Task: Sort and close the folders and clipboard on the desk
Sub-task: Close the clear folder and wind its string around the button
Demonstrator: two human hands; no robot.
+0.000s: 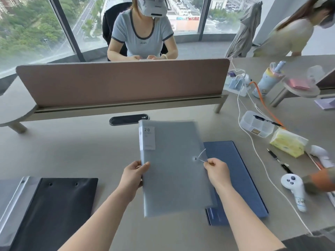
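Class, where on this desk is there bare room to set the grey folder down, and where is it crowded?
Bare desk lies between the black clipboard, the cable port and the grey folder. The right side is crowded: blue folder, white cable, tissue pack, pens, controller.

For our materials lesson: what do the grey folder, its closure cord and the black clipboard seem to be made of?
Grey folder: probably frosted, translucent plastic; matte, hazy sheen.
Closure cord: likely thin white elastic, stretched taut by the right hand.
Black clipboard: seemingly matte plastic or coated board; flat, dull surface.
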